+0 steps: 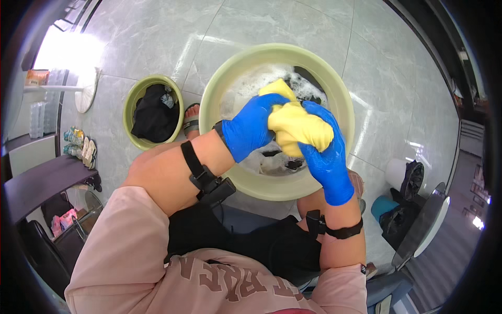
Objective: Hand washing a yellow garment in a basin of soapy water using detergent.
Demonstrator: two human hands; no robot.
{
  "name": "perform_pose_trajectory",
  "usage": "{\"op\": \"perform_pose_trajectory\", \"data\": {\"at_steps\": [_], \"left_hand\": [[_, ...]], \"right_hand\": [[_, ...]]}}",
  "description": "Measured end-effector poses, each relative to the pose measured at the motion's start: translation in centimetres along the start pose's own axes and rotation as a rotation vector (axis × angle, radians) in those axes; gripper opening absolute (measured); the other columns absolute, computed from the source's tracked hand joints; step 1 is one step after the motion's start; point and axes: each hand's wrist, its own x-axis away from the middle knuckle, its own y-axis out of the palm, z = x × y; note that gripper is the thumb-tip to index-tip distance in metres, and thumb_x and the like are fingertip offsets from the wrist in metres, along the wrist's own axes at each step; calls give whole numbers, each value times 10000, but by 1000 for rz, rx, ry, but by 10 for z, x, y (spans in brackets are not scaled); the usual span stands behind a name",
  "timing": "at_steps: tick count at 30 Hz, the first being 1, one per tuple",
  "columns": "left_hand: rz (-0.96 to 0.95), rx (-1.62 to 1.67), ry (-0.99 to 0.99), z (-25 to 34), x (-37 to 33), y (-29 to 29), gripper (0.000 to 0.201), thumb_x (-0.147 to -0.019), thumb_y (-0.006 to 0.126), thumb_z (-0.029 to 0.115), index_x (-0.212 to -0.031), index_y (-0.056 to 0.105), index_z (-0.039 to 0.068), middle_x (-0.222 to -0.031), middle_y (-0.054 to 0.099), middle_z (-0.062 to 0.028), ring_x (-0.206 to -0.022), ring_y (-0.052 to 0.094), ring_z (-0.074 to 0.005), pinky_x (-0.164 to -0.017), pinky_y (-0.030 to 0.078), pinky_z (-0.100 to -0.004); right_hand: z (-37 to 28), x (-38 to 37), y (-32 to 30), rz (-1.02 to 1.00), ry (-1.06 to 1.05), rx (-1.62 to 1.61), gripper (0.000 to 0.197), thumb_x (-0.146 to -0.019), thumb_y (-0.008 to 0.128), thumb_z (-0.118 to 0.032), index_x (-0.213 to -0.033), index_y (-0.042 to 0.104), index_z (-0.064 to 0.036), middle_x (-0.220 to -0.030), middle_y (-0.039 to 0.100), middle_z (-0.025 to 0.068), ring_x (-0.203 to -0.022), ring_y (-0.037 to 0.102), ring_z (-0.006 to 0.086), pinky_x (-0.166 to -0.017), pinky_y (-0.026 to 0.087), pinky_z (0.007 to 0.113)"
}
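1. Yellow cloth (pixel 300 128), bunched and twisted, is held up over the large pale-green basin (pixel 277 49), near the middle of its opening.
2. The left hand (pixel 250 125), in a blue rubber glove, has its fingers curled firmly round the cloth's left part; a loose fold stands out above the grip.
3. The right hand (pixel 330 159), gloved alike, cups the fatter right end, fingers along the far side and thumb tucked under the near side, parted only by the thickness of the fabric.
4. Below, white suds (pixel 240 86) cover much of the water, and dark fabric (pixel 308 78) shows at the far right and again under the hands.
5. Judging by the grips and the suds, the step in hand is rubbing or wringing the cloth during a hand wash.
6. The next move probably calls for both grips to stay closed and work against each other, keeping the cloth over the basin so drips fall inside.
7. To the left, a smaller green tub (pixel 128 123) on the tiled floor (pixel 272 21) holds black clothing (pixel 154 118).
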Motion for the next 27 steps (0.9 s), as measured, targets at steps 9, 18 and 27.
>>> {"op": "perform_pose_trajectory", "data": {"at_steps": [9, 18, 27], "left_hand": [[301, -220, 387, -26, -13, 32, 152, -856, 529, -14, -901, 671, 17, -852, 649, -60, -782, 626, -163, -701, 511, -302], [248, -467, 539, -22, -3, 17, 189, -834, 535, -29, -965, 665, 15, -871, 662, -63, -834, 624, -132, -738, 511, -277], [464, 216, -233, -32, -25, -32, 336, -996, 485, 279, -1168, 594, 12, -1071, 684, -160, -955, 682, -291, -828, 558, -413]], "right_hand": [[31, -14, 41, 428, 450, -272, 317, -1005, 610, -260, -1029, 663, 51, -949, 684, 109, -884, 633, 151, -798, 502, 314], [66, -16, 49, 358, 730, -634, 348, -1000, 608, -329, -1092, 681, -1, -1005, 685, 65, -899, 637, 150, -799, 509, 298], [42, -20, 18, -106, 384, 14, 538, -809, 821, -294, -1181, 614, 36, -1104, 675, 143, -973, 664, 226, -893, 518, 352]]}}
